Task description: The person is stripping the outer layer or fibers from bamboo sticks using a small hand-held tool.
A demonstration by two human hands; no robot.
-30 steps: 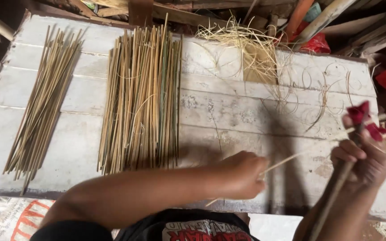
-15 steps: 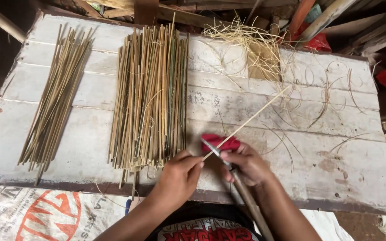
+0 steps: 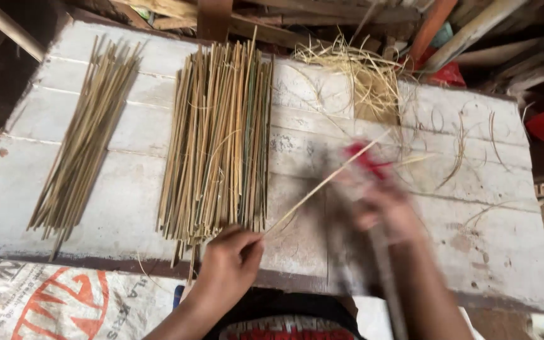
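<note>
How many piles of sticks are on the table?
2: a thinner stick pile at the left, a wider stick pile in the middle. Loose shavings lie behind.

Soft, even daylight with heavy motion blur

The right hand [image 3: 385, 211] smears above the whitewashed plank counter [image 3: 127, 189], casting dim shadow there; corners beyond the counter sit dark.

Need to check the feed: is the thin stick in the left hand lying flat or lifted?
Lifted: the thin stick slants up from the left hand toward the blurred right hand.

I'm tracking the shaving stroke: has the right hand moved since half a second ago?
Yes. The right hand has slid away from the middle bundle, rightward along the board.
</note>
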